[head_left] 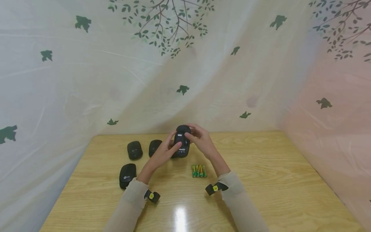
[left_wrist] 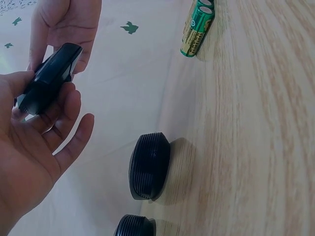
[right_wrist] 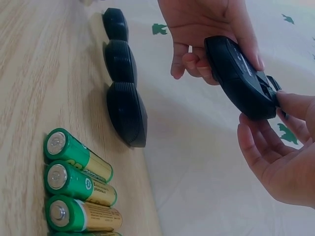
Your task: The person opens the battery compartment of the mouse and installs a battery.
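Together, both hands (head_left: pixel 204 142) curled round a black mouse (head_left: pixel 182 140) above the table (head_left: pixel 261 170), near some green-gold batteries (head_left: pixel 198 171).

I have a pale wooden table (head_left: pixel 261 180) below me, its grain running crosswise and a bright glare showing towards the near side. On its left half I see a black mouse with a light logo (head_left: pixel 127 176), and farther back a left rear mouse (head_left: pixel 135 150), a middle mouse (head_left: pixel 154 148) and a third mouse (right_wrist: pixel 127 115), all in a row. Nearer me than that third one, green-and-gold batteries (head_left: pixel 199 171) lie side by side.
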